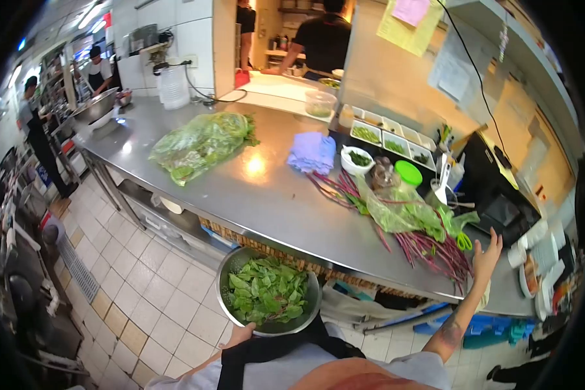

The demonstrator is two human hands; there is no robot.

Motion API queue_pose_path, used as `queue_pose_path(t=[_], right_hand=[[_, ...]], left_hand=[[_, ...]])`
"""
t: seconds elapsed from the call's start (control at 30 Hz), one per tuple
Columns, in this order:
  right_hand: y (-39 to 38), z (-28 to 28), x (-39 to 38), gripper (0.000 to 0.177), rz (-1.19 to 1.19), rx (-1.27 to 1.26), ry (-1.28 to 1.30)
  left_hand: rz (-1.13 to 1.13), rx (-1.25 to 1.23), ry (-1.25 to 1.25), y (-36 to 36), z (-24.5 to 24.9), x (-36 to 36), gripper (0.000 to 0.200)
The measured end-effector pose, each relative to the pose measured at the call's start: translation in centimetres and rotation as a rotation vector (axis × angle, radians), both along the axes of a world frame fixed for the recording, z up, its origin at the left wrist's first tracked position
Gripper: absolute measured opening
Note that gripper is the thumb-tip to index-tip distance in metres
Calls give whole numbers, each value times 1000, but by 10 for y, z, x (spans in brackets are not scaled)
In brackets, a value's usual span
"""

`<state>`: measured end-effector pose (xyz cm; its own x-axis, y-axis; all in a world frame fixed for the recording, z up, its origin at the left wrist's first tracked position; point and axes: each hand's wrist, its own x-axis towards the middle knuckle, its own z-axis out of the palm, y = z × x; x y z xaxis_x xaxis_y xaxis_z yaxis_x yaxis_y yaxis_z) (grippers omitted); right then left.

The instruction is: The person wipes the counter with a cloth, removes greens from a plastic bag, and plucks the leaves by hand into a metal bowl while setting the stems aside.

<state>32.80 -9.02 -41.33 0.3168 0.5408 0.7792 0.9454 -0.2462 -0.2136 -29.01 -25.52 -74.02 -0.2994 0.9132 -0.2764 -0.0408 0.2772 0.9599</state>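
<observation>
Holding round, leaf-filled metal bowl point(313, 296)

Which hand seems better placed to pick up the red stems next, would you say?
Probably right: the right hand is open near the red stems, while the left hand grips the metal bowl.

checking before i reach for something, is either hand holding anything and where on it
The left hand grips the metal bowl of leafy greens at its near rim. The right hand is raised with fingers spread, holding nothing visible.
</observation>
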Motion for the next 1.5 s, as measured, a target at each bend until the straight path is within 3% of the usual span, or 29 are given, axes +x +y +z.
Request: queue_pose_path(t=[0.03, 0.13, 0.17, 0.27, 0.33, 0.4, 0.43, 0.53, 0.6, 0.67, 0.7, 0.87, 1.07, 1.23, 1.33, 1.37, 1.43, 1.47, 1.5], right_hand=[[3, 24, -42, 57, 159, 72, -26], [-21, 112, -203, 47, 525, 260, 17], [-25, 127, -231, 47, 667, 365, 12], [-57, 153, -303, 40, 1015, 685, -7], [-73, 160, -312, 44, 1333, 842, -37], [-78, 174, -325, 44, 1483, 912, -101], [-77, 178, -331, 43, 1529, 933, -121], [-64, 182, -344, 42, 1585, 959, -131], [-51, 175, -356, 42, 1602, 955, -110], [-36, 170, -370, 41, 1630, 919, -102], [-30, 166, -378, 41, 1637, 904, -97], [-15, 165, -399, 39, 1697, 900, -88], [-16, 188, -392, 37, 1745, 913, -74], [-23, 186, -381, 36, 1746, 963, -57], [-23, 167, -379, 35, 1687, 967, 32], [-24, 157, -380, 34, 1642, 965, 86], [-27, 126, -384, 34, 1515, 902, 237], [-30, 111, -388, 33, 1475, 814, 316], [-33, 97, -394, 33, 1453, 686, 379]], left_hand=[[-37, 72, 127, 0, -22, -5, 49], [26, -457, -318, 9, 18, -6, 46], [68, -389, -444, 7, 49, -1, 44], [102, -477, -568, 9, 13, -11, 49], [179, -278, -586, 7, 29, 0, 52], [369, -37, -648, 6, 25, 2, 51], [398, -38, -560, 9, 45, 1, 61], [192, -10, -156, -2, 3, -13, 73], [206, 165, 64, -1, -15, -12, 81], [119, 109, -141, 4, 30, -13, 87], [116, 141, -129, 7, 36, -20, 87], [115, 64, -160, 13, 32, -23, 84], [107, -332, -581, 24, 34, -31, 79], [75, -131, -595, 29, 27, -26, 74], [246, -132, -557, 27, 39, -22, 82], [299, -145, -501, 28, 32, -27, 90], [476, -217, -355, 32, 27, -36, 89], [544, -207, -178, 37, 55, -38, 91], [602, -90, 87, 48, 16, -57, 85]])
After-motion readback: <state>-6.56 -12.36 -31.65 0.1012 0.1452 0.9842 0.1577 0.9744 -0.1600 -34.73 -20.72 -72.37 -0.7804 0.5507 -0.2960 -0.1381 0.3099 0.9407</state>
